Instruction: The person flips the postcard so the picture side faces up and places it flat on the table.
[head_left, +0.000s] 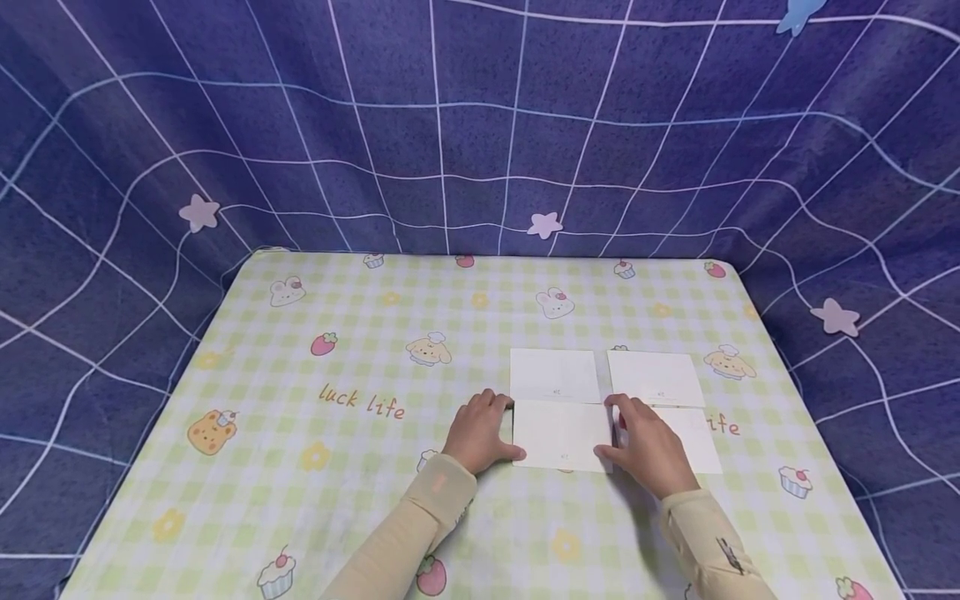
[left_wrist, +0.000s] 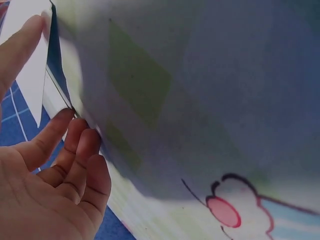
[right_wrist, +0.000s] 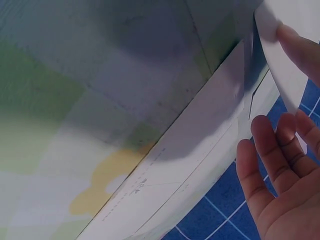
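Note:
My left hand [head_left: 480, 437] and right hand [head_left: 648, 450] hold a white card [head_left: 561, 435] by its left and right edges. In the left wrist view the thumb lies on the card's face [left_wrist: 36, 92] while the fingers are bent at its edge. The right wrist view likewise has a thumb on the card [right_wrist: 284, 70], with a dark gap along its edge. Just beyond it is an upper-left card [head_left: 553, 373], its near edge meeting the held one. An upper-right card [head_left: 652, 379] lies beside that. Partly behind my right hand is a lower-right card [head_left: 696, 442].
The cards lie on a table with a green checked cloth [head_left: 247, 500] printed with cartoon animals, cupcakes and strawberries. Blue curtains [head_left: 480, 142] with a grid pattern and stars stand around the table's back and sides.

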